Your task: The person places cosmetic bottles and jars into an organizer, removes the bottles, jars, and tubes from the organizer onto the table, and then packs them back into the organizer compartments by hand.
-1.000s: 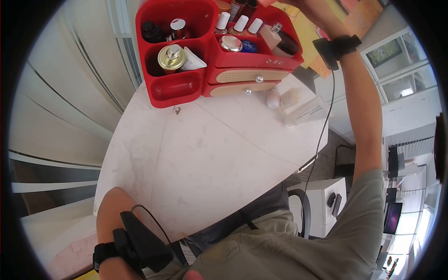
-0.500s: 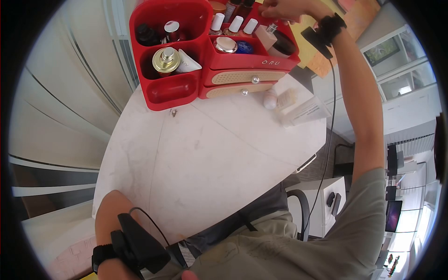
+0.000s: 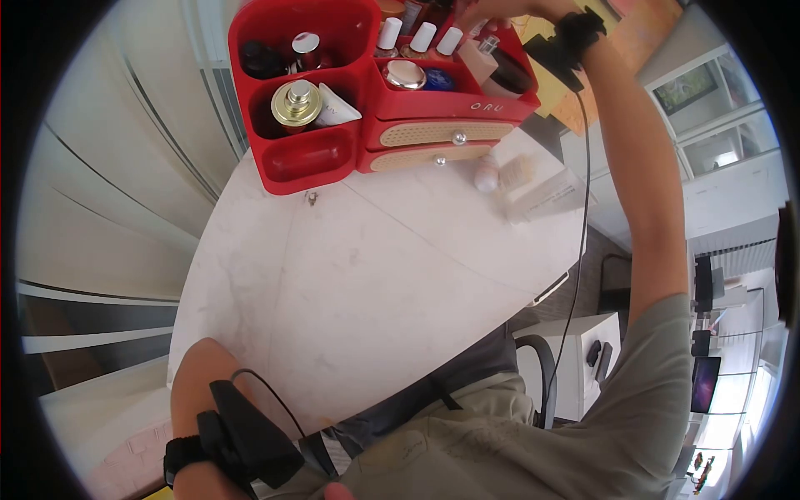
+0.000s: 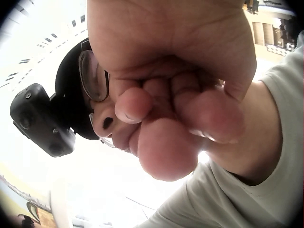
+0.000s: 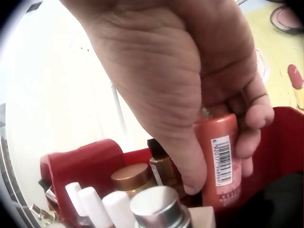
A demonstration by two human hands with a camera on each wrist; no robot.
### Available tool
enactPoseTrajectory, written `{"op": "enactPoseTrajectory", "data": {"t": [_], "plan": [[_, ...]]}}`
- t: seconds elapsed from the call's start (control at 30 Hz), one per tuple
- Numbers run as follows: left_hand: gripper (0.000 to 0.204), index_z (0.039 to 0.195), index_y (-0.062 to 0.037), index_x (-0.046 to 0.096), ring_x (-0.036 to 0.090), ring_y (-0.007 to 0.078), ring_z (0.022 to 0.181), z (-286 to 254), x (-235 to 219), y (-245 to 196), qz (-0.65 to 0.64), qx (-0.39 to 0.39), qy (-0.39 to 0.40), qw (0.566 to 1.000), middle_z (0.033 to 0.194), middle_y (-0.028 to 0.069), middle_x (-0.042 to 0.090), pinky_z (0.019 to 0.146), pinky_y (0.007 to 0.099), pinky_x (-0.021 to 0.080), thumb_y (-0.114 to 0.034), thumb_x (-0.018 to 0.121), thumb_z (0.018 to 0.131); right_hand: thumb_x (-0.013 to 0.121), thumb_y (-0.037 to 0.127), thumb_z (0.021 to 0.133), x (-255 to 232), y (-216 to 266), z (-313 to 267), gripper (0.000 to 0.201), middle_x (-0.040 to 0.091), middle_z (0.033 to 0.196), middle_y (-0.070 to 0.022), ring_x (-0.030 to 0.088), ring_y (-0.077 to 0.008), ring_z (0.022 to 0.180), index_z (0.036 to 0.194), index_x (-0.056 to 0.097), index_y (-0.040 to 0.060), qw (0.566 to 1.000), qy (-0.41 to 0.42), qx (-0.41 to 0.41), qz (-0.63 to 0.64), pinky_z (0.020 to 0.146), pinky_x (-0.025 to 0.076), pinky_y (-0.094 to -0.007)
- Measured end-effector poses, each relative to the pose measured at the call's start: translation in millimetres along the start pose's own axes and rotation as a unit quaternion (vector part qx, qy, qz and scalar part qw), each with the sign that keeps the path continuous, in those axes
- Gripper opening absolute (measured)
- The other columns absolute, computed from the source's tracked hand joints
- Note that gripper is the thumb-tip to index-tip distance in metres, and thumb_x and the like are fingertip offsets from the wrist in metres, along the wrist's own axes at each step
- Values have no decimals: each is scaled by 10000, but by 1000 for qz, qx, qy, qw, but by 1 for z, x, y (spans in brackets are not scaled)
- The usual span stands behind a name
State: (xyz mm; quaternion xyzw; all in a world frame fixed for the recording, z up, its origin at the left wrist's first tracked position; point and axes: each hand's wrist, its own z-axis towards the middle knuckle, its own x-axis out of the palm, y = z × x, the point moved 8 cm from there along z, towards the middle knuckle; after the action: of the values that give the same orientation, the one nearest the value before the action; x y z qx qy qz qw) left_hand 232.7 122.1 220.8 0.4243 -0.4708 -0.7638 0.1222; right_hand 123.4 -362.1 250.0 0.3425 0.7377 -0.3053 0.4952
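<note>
At the back right of the red organizer [image 3: 304, 187], my right hand [image 3: 521, 10] reaches in among the bottles. In the right wrist view that hand [image 5: 190, 71] grips an orange bottle [image 5: 221, 161] with a barcode label, thumb on one side and fingers on the other, the bottle upright inside the red wall. White-capped bottles [image 5: 95, 206], a silver cap [image 5: 156, 206] and a copper-lidded jar [image 5: 131, 176] are beside it. My left hand [image 4: 175, 95] hangs with loosely curled fingers, holding nothing; just a fingertip [image 3: 338, 492] shows at the head view's lower edge.
The organizer stands on a white marbled table [image 3: 367, 283], a gold-topped bottle [image 3: 297, 104] and a white tube [image 3: 337, 107] in its left part. Right of its drawers lie a small bottle [image 3: 487, 175] and a clear package [image 3: 546, 200]. A cable [image 3: 575, 275] hangs from the right wrist.
My right hand has moved left and down from the upper edge to the organizer's back compartment. The left arm has stayed almost still.
</note>
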Motion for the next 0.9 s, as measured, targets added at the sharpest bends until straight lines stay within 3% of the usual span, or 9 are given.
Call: {"op": "enactPoseTrajectory", "data": {"t": [0.13, 0.2, 0.23, 0.3, 0.53, 0.73, 0.83, 0.87, 0.9], "plan": [[403, 584, -60, 577, 600, 132, 497, -1, 0, -8, -9, 44, -31, 999, 544, 39, 630, 475, 211, 463, -212, 560, 957, 779, 335, 920, -3, -17, 8, 382, 776, 873, -104, 704, -171, 689, 1030, 779, -31, 996, -64, -13, 64, 642, 569, -301], [408, 581, -59, 573, 596, 132, 492, 0, 1, 8, -31, -61, -24, 997, 536, 39, 622, 472, 210, 461, -203, 551, 963, 779, 334, 923, -1, -20, 5, 383, 773, 860, -105, 705, -169, 686, 1024, 776, -35, 993, -72, -12, 89, 636, 570, -294], [408, 581, -59, 573, 596, 132, 492, 0, 2, 8, -31, -61, -23, 997, 536, 39, 622, 472, 210, 461, -203, 551, 963, 780, 332, 926, -2, -21, 5, 383, 770, 847, -106, 706, -168, 683, 1018, 773, -40, 990, -80, -14, 113, 629, 571, -286], [407, 584, -57, 569, 596, 133, 492, -2, -1, -6, -9, 20, -42, 999, 537, 40, 620, 470, 208, 460, -197, 549, 966, 778, 328, 930, -1, -22, 5, 374, 767, 837, -104, 706, -166, 684, 1000, 772, -39, 989, -86, -27, 121, 627, 572, -283], [389, 596, -54, 570, 604, 133, 503, -2, -1, -10, -2, 50, -36, 998, 558, 43, 629, 472, 208, 463, -209, 574, 953, 731, 437, 952, -5, -2, -11, 461, 743, 770, -99, 701, -166, 659, 928, 769, -22, 984, -137, -37, 106, 604, 557, -285], [363, 605, -61, 570, 612, 132, 513, 0, 5, 3, 1, -17, -7, 1000, 557, 38, 624, 479, 211, 460, -209, 591, 936, 659, 548, 967, -4, -6, -12, 563, 711, 707, -100, 704, -174, 668, 891, 756, -1, 981, -164, -4, 101, 621, 559, -309], [354, 609, -67, 571, 617, 131, 523, -1, 6, -11, 24, 53, -18, 998, 564, 30, 625, 484, 214, 456, -223, 601, 925, 674, 531, 961, -6, -9, -17, 542, 721, 741, -106, 704, -191, 691, 944, 753, -4, 978, -198, -7, 61, 645, 560, -324], [348, 610, -69, 570, 621, 132, 528, 0, 6, -3, -5, -2, -20, 1000, 571, 28, 628, 485, 216, 455, -224, 606, 919, 674, 531, 961, -4, -10, -20, 542, 721, 741, -106, 704, -191, 691, 944, 753, -4, 978, -197, -8, 61, 645, 560, -324], [341, 612, -71, 569, 625, 134, 533, 0, 7, 5, -35, -58, -20, 998, 579, 25, 632, 486, 218, 453, -224, 612, 914, 673, 514, 966, -14, -12, -32, 525, 729, 773, -111, 700, -192, 705, 961, 751, -5, 961, -277, -6, 9, 652, 556, -324]]}}
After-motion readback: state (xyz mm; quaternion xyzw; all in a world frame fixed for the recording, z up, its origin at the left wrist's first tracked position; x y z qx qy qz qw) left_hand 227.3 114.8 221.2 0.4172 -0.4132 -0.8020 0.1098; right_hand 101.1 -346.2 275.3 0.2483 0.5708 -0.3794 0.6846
